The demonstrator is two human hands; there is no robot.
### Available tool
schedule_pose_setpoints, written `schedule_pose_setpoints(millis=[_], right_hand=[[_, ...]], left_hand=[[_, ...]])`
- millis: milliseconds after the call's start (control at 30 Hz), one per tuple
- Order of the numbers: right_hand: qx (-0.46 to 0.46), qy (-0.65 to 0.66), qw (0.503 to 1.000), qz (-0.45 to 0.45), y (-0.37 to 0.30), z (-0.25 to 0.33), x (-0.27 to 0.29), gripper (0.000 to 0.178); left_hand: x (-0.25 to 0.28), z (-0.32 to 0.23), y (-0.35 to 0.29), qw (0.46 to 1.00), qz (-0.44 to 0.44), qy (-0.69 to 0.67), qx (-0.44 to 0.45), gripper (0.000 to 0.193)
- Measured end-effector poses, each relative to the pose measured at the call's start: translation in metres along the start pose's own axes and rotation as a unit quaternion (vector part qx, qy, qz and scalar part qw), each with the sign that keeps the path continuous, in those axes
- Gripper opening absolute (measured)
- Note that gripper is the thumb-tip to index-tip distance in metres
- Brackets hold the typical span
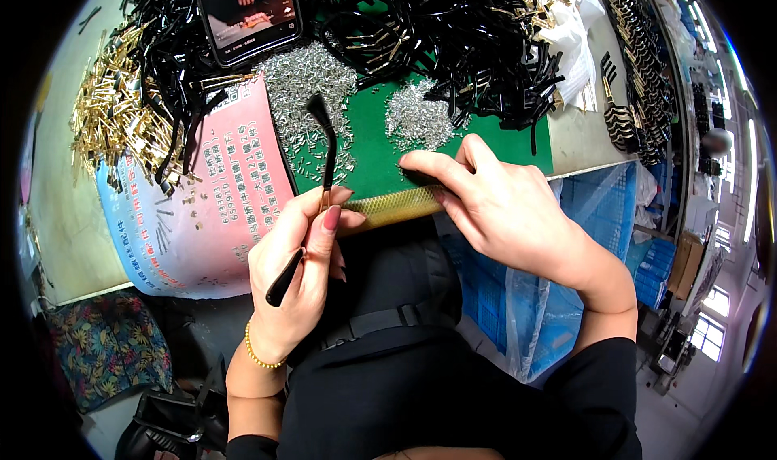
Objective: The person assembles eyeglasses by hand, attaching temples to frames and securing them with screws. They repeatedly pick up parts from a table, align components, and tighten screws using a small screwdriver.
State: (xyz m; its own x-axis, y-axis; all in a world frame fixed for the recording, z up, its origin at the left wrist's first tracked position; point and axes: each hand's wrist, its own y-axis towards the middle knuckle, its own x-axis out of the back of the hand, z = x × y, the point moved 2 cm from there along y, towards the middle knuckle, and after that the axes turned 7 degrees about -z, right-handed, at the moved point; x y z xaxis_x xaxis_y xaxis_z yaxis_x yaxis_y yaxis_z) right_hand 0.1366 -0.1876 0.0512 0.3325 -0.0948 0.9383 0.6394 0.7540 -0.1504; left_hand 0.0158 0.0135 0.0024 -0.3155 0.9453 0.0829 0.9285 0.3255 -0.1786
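Observation:
My left hand (293, 257) is closed at the near edge of the table, around a glasses temple. Its black end (324, 124) points up above my fingers and meets a thin gold part at the fingertips. Another black end (285, 280) sticks out below my fingers; whether it belongs to the same temple I cannot tell. My right hand (502, 205) reaches over the table edge with the index finger stretched out to the green mat (376, 164). That fingertip is just below a small pile of tiny silver metal parts (419, 116). The thumb is apart from it, beside the yellow patterned edge strip (396, 209).
A larger heap of silver parts (307, 87) lies by a pink and blue printed sheet (218, 185). Behind are a phone (249, 14), black temples (486, 47) and gold pieces (121, 104). Blue crates (486, 290) under plastic stand below the table at right.

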Motion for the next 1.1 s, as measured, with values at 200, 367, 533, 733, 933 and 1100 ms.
schedule_pose_setpoints(millis=[200, 367, 533, 733, 933, 1100], right_hand=[[0.029, -0.009, 1.0, -0.007, -0.002, -0.004, -0.003, 0.041], [0.019, 0.008, 1.0, -0.004, 0.002, -0.002, -0.005, 0.042], [0.004, 0.009, 0.999, 0.042, 0.007, 0.002, -0.002, 0.042], [-0.127, 0.479, 0.841, 0.215, 0.026, 0.032, 0.015, 0.041], [-0.184, 0.538, 0.792, 0.223, 0.03, 0.037, 0.014, 0.046], [-0.185, 0.538, 0.782, 0.255, 0.031, 0.032, 0.016, 0.048]], left_hand=[[0.003, 0.006, 0.003, 1.0, -0.017, -0.017, 0.014, 0.025], [0.002, 0.007, 0.002, 1.0, -0.017, -0.01, 0.005, 0.025], [0.0, 0.002, 0.004, 1.0, -0.022, -0.006, 0.002, 0.024], [0.001, 0.005, 0.004, 0.999, -0.032, -0.002, -0.007, 0.023], [0.0, 0.006, 0.004, 0.999, -0.029, 0.02, -0.04, 0.023], [-0.003, 0.011, 0.005, 0.986, -0.05, 0.11, -0.114, 0.024]])
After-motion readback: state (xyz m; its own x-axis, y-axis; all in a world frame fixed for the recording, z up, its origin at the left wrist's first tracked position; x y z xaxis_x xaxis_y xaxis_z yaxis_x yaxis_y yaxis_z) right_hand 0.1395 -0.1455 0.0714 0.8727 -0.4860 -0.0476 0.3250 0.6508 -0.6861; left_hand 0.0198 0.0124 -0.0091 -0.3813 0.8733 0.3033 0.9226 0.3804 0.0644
